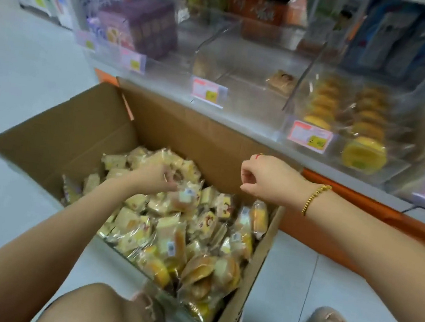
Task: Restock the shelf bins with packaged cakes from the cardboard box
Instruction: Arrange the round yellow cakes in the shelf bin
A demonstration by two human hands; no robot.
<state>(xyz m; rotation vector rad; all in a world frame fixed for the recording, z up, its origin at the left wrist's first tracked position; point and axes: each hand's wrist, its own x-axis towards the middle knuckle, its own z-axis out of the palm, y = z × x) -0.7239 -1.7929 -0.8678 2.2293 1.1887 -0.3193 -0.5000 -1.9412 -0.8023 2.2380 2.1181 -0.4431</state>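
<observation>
1 cardboard box (69, 128) on the floor, flaps open; packaged cakes (169, 233) inside, too many to count. L hand (156, 177) in the pile, fingers curled on a pack. R hand (263, 179) over the box rim, fingers curled, nothing seen in it. Shelf behind has 2 clear bins: near-empty bin (246, 57) w/ 2 packs, fuller bin (405, 167) w/ 2 rows of round yellow cakes.

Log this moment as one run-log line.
left hand in cardboard box among packaged cakes, grip unclear | right hand curled, holding nothing visible, above box | middle bin nearly empty
</observation>
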